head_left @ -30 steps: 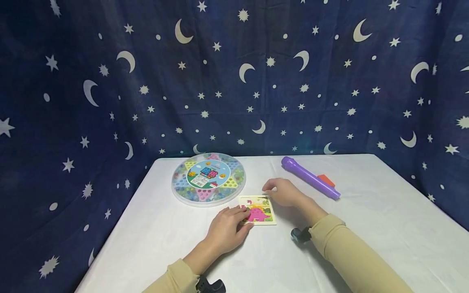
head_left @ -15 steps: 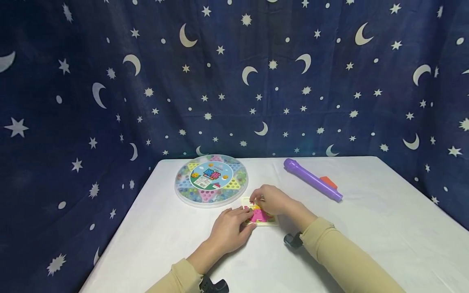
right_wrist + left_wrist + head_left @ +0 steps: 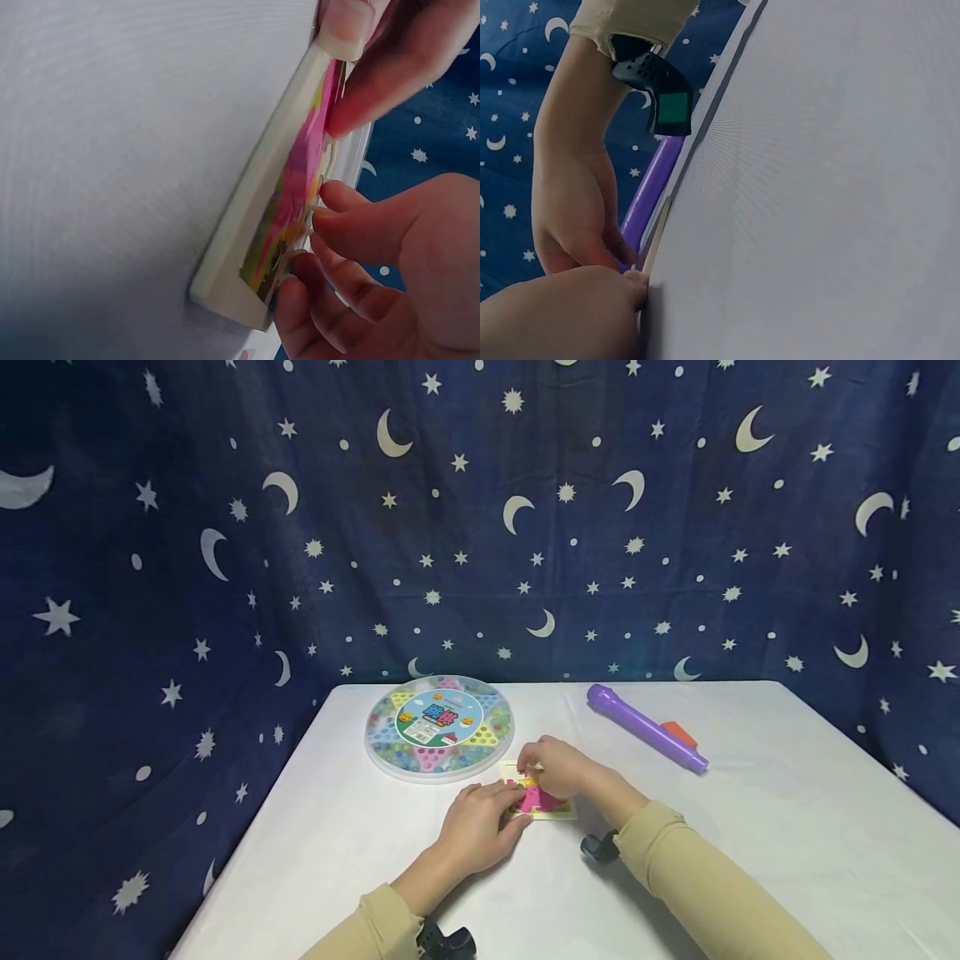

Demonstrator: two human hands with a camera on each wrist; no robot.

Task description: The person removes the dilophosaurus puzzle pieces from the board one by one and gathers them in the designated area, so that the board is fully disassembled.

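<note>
A small square jigsaw puzzle (image 3: 557, 815) with a pink dinosaur picture and a cream frame lies flat on the white table. My left hand (image 3: 474, 831) holds its left side, thumb at the near edge and fingers over the picture. In the right wrist view that thumb presses a corner of the puzzle frame (image 3: 244, 217). My right hand (image 3: 564, 768) is over the upper part of the puzzle, pinching a small puzzle piece (image 3: 536, 767) between thumb and index finger. The right hand covers much of the picture's right side.
A round Chinese checkers set (image 3: 438, 760) with a clear cover lies just behind the puzzle, to the left. A purple microphone-shaped stick (image 3: 647, 729) lies at the back right, with an orange-red block (image 3: 680, 734) against it. A dark star-and-moon curtain (image 3: 480, 568) borders the table.
My right hand has moved left from the puzzle's upper right corner to over its upper part, its fingers now around a piece. The left hand stays on the puzzle; the head view has shifted slightly.
</note>
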